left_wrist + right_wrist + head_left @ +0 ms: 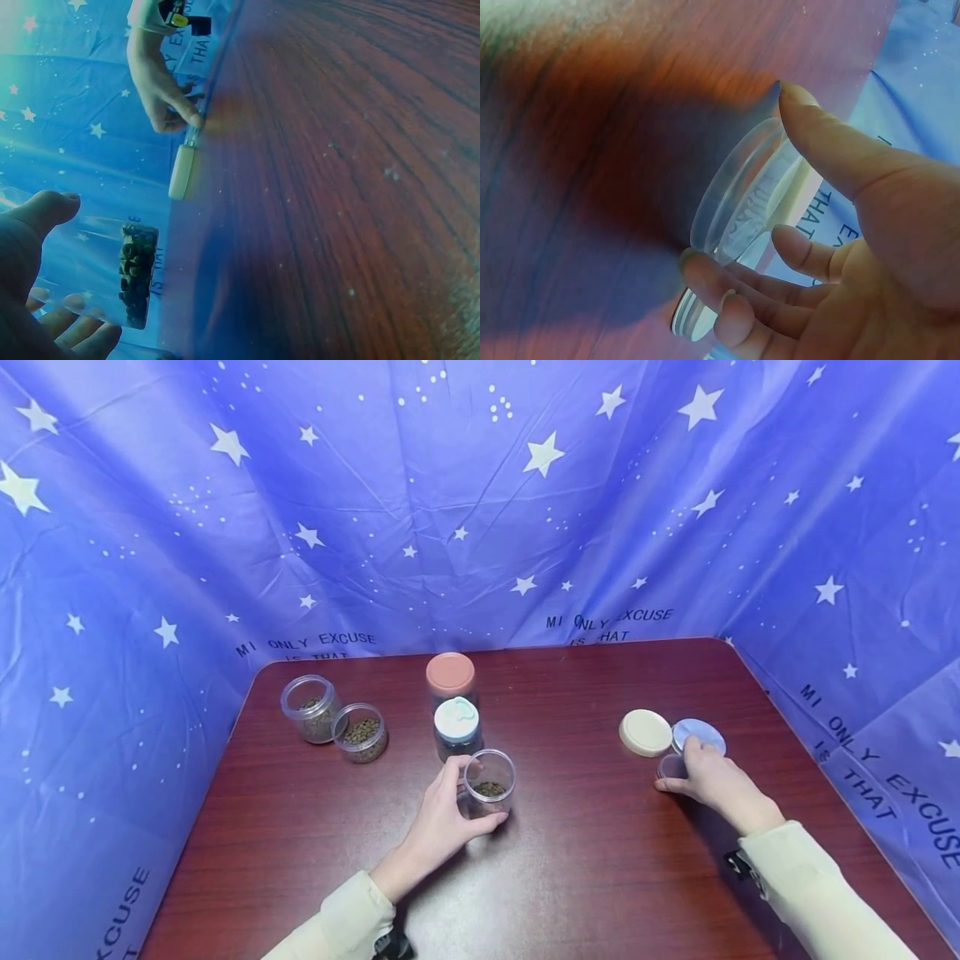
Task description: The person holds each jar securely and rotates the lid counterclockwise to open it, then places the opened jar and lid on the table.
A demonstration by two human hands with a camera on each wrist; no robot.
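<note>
My left hand (pixel 438 817) grips a clear jar (pixel 489 802) around its side near the table's middle, thumb in front and fingers behind. Brown-green pellets (pixel 137 279) cover the jar's bottom, and it has no lid on. At the right, my right hand (pixel 723 783) holds a clear round plastic lid (pixel 739 199) by the rim, between thumb and fingers. The lid looks tilted on or just above the table; contact cannot be told. Right behind that hand lies a blue lid (pixel 697 732), partly covered by the fingers. A cream lid (pixel 646 732) lies to its left.
Behind my left hand stand a jar with a pale-blue lid (pixel 456 718) and one with an orange lid (pixel 451 672). Two open clear jars, one at the back left (pixel 315 722) and a shorter jar (pixel 362 747) beside it, hold pellets. Star-patterned cloth (pixel 480 485) surrounds the table (pixel 570 860).
</note>
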